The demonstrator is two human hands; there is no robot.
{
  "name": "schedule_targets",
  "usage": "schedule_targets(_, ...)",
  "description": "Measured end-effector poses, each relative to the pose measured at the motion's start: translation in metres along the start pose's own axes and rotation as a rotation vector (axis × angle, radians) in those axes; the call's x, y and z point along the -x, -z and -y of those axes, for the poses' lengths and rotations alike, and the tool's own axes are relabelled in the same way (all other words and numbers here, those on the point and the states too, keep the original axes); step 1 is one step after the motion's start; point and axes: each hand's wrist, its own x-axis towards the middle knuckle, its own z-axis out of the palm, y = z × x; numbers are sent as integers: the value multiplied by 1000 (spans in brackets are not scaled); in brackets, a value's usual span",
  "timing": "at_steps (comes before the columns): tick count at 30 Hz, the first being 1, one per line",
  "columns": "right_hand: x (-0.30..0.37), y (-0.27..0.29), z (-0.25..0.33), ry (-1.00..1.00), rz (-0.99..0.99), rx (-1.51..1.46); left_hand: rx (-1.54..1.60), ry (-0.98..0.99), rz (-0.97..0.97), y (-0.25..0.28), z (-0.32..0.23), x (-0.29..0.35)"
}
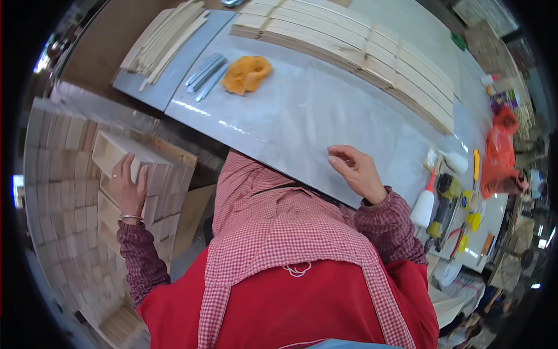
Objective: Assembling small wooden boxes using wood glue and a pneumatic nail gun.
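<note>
My left hand (129, 185) reaches over a stack of pale wooden boxes at the left. Its fingers are stretched and apart, lying at the wall of an open-topped wooden box (127, 145). Whether they press on the wood I cannot tell. Above the near edge of the grey worktable (290, 125), my right hand (359, 171) is loosely curled, with thumb and fingers apart and nothing between them. An orange cloth (246, 74) lies crumpled on the table, beside several thin metal strips (206, 74).
Bundled wooden boards (349, 49) line the table's far side. Loose wooden slats (168, 41) lie at the far left. To the right are a white bottle with a red nozzle (424, 203), a power tool (446, 195), a yellow cutter (476, 166) and a red plastic bag (499, 154).
</note>
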Motion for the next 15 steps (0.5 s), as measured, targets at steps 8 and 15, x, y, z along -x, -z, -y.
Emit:
schedule_targets(8,68,46,-35,-106,-331,-28,307,-444,160,-62,-149,-78)
schedule_targets(15,105,74,-53,-156,-566,70,329,-480,149,-122,-193,-145)
